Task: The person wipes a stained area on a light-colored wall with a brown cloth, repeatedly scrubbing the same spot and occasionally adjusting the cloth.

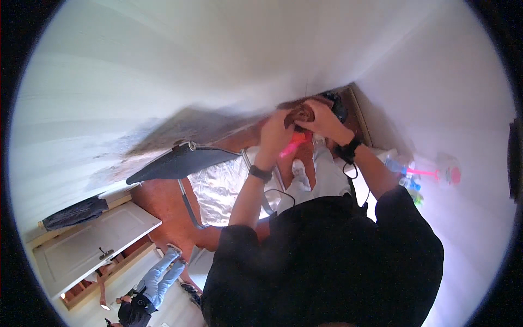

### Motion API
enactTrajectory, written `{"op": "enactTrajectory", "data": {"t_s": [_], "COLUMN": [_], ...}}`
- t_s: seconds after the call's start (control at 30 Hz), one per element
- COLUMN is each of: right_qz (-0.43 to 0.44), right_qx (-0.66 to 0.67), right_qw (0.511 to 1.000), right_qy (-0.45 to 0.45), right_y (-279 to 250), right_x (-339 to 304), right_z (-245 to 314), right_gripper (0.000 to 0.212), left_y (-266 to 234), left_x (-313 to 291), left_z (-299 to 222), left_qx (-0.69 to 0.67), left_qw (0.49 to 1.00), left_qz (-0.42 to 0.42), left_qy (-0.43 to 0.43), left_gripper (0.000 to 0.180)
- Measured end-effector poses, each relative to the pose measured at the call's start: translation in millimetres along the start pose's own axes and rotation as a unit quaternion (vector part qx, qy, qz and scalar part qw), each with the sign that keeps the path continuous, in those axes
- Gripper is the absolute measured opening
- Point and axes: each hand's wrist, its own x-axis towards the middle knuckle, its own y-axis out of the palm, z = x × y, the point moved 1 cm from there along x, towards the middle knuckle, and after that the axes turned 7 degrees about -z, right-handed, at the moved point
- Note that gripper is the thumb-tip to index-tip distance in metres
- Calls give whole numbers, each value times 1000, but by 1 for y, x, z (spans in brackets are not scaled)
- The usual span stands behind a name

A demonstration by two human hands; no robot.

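Observation:
Both of my arms reach forward toward the wall, a dark band on each wrist. Between them is a reddish-brown, crumpled-looking item point(301, 114) whose kind I cannot make out. My left hand point(275, 136) is closed on its left side, and my right hand point(328, 123) grips it from the right with bent fingers. Just below, a bright red and pink item point(294, 144) shows over the floor, near my white shoes point(299, 168). A dark, shiny bag-like thing point(339, 107) lies beyond my right hand in the corner.
Left of my legs stands a metal-framed chair with a dark backrest point(180, 163), beside a silvery-white sheet point(215, 193). Bottles point(408, 183) and a pink-handled item point(422, 172) stand at right. Behind left are a white door point(98, 245) and a person in jeans point(160, 278).

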Motion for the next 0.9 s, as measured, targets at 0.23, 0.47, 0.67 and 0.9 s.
{"op": "enactTrajectory", "data": {"t_s": [0.23, 0.47, 0.67, 0.9], "right_qz": [40, -8, -62, -170], "right_qx": [-56, -53, -46, -96], "right_qw": [989, 969, 943, 930], "right_qy": [132, 239, 324, 312], "right_y": [58, 48, 57, 73], "right_x": [-140, -216, -282, -366], "right_z": [-64, -84, -111, -150], "right_gripper": [44, 43, 43, 41], "left_y": [53, 120, 181, 221], "left_x": [-109, -151, -185, -210], "left_z": [46, 51, 61, 33], "left_qx": [5, -83, -51, -50], "left_qw": [979, 963, 934, 907], "left_qz": [204, 256, 343, 398], "left_qy": [-14, -3, 79, 125], "left_gripper": [41, 39, 39, 38]}}
